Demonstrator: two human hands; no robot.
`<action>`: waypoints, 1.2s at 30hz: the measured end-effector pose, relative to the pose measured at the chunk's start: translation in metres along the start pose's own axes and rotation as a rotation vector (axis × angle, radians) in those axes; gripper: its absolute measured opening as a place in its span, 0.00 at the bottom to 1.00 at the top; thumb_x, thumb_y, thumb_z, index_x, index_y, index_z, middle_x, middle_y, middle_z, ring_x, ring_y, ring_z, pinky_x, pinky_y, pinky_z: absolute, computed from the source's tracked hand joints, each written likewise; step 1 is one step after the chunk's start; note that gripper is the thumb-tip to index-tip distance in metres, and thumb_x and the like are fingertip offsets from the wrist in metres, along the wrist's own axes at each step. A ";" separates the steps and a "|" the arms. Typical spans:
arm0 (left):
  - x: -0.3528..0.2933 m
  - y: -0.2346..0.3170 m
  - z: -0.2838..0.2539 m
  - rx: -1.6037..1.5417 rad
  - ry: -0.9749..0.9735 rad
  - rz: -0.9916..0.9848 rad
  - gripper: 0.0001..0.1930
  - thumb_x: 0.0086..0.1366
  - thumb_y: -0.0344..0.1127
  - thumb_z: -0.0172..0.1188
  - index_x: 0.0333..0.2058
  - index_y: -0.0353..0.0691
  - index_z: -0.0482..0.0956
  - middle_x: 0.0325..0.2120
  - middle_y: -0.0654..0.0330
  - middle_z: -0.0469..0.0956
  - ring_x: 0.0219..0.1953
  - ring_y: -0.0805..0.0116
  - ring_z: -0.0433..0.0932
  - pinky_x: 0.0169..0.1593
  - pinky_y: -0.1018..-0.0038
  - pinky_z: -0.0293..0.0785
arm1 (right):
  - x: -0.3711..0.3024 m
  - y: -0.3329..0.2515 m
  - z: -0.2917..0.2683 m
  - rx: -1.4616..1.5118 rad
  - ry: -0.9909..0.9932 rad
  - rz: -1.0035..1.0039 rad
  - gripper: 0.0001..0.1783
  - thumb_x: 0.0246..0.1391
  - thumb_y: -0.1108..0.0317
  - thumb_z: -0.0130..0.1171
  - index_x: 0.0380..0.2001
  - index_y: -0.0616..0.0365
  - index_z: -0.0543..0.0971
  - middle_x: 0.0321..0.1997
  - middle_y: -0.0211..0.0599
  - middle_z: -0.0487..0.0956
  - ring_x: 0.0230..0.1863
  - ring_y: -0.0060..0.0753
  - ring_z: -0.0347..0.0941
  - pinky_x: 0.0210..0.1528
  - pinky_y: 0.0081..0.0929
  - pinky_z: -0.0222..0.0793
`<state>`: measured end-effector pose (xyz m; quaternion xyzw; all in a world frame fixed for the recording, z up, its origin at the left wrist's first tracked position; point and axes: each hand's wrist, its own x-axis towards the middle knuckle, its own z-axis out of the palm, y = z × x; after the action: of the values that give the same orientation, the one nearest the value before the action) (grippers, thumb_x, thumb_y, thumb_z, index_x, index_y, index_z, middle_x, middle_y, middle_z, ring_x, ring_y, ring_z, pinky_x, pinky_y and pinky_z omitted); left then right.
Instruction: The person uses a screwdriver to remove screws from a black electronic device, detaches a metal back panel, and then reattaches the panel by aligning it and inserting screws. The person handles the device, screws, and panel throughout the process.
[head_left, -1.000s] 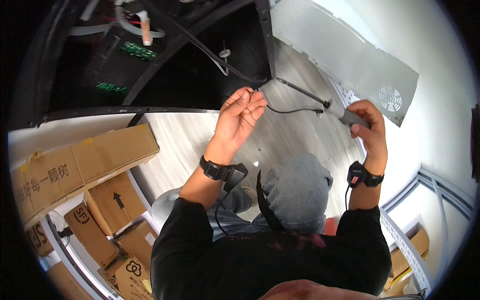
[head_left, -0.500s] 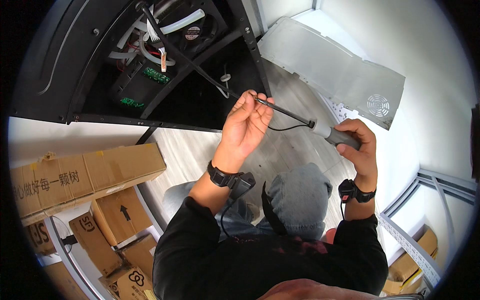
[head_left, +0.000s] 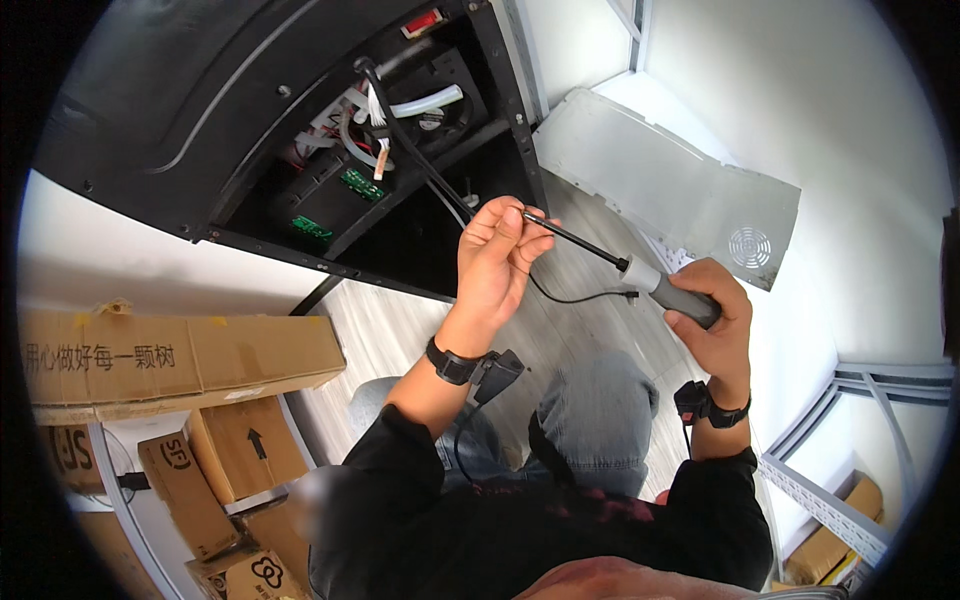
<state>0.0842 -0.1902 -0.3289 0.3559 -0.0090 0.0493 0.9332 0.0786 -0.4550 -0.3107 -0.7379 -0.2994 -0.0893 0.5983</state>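
Your R grip is closed round the grey handle of a screwdriver, w/ thumb on the lwr side & fingers over the top. Driver's in front of you, R of ctr, tilted: handle low at R, thin black shaft running up & L. Your L grip is pinched narrow, thumb & fingertips on the shaft's far end; other fingers half curled. Can't tell exactly what's btwn the fingertips there, too small. So driver is held at both ends, above the wood-look floor.

Just beyond your L grip: big black housing, open on the side facing you. Inside: two small green boards, a whitish tube, a white flat cable & a dark fan. Red part nr its top edge. A thick black cable drops fr. the upper part twd your L grip; a thin black lead w/ plug shows past the hand, under the driver. Can't tell if they're the same one.

Far R: a flat grey metal panel w/ round vent, nr the white wall, well apart fr. your R grip. To your L: long carton w/ smaller boxes below it. You've a black strap on each wrist.
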 end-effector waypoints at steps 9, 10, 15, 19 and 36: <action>0.030 0.042 0.062 0.042 -0.105 0.033 0.09 0.69 0.37 0.50 0.42 0.38 0.72 0.35 0.57 0.77 0.35 0.66 0.80 0.36 0.74 0.78 | 0.015 -0.033 0.001 -0.183 0.255 -0.183 0.18 0.36 0.78 0.69 0.36 0.63 0.79 0.39 0.40 0.72 0.39 0.32 0.70 0.42 0.25 0.67; 0.035 0.048 0.074 0.028 -0.124 0.027 0.10 0.69 0.37 0.50 0.43 0.38 0.71 0.35 0.58 0.77 0.35 0.67 0.79 0.36 0.74 0.77 | 0.020 -0.032 0.002 -0.166 0.304 -0.191 0.18 0.37 0.78 0.68 0.36 0.63 0.79 0.39 0.40 0.72 0.40 0.32 0.71 0.42 0.25 0.67; 0.074 0.071 0.108 0.026 -0.131 0.033 0.11 0.67 0.42 0.54 0.44 0.44 0.71 0.34 0.65 0.76 0.33 0.73 0.78 0.34 0.77 0.75 | 0.059 -0.035 0.013 -0.118 0.453 -0.227 0.17 0.39 0.78 0.67 0.37 0.62 0.78 0.39 0.37 0.74 0.41 0.31 0.71 0.42 0.23 0.67; 0.094 0.082 0.121 0.003 -0.069 0.058 0.11 0.68 0.41 0.52 0.46 0.44 0.71 0.35 0.64 0.76 0.34 0.73 0.75 0.36 0.77 0.74 | 0.086 -0.050 0.025 -0.101 0.482 -0.214 0.16 0.41 0.79 0.66 0.37 0.61 0.79 0.38 0.35 0.73 0.39 0.27 0.71 0.40 0.21 0.67; 0.110 0.094 0.121 -0.147 -0.036 0.066 0.09 0.69 0.32 0.48 0.43 0.36 0.73 0.39 0.58 0.76 0.35 0.65 0.76 0.38 0.72 0.75 | 0.132 -0.089 0.025 -0.363 0.467 -0.303 0.15 0.40 0.76 0.68 0.36 0.56 0.80 0.34 0.33 0.74 0.32 0.28 0.72 0.32 0.22 0.68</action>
<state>0.1862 -0.1917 -0.1703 0.2868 -0.0409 0.0727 0.9543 0.1303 -0.3780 -0.1788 -0.7392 -0.2394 -0.3959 0.4895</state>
